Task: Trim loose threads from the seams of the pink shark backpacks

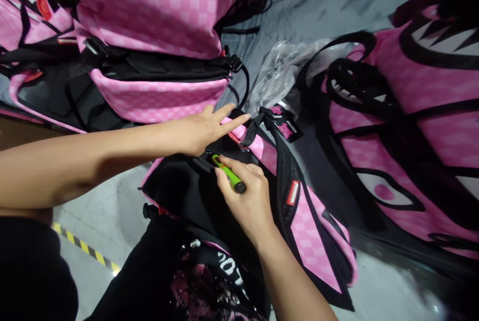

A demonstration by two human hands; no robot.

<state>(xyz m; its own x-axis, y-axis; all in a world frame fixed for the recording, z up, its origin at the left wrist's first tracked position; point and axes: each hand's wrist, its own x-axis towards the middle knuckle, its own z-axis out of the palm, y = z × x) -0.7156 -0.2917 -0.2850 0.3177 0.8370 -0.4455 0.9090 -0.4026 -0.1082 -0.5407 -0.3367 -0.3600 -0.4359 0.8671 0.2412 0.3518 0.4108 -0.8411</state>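
Note:
A black and pink checkered backpack (179, 181) lies across my lap with its dark side up. My right hand (249, 194) is closed around a slim green-handled tool (230, 174) with a black butt end. The tool's dark tip points up and left at the black fabric, close under the heel of my left hand; its exact kind is unclear. My left hand (204, 129) lies palm down with fingers spread over the bag's upper edge, holding nothing. A pink and black shoulder strap (294, 186) with a red label runs down beside my right hand.
More pink checkered bags (157, 7) are piled at the upper left. Another pink backpack (404, 126) with teeth and eye prints stands at the right. Between them lie a clear plastic bag (277, 69) and black hang tags (282, 124). Yellow-black tape (86, 248) marks the floor.

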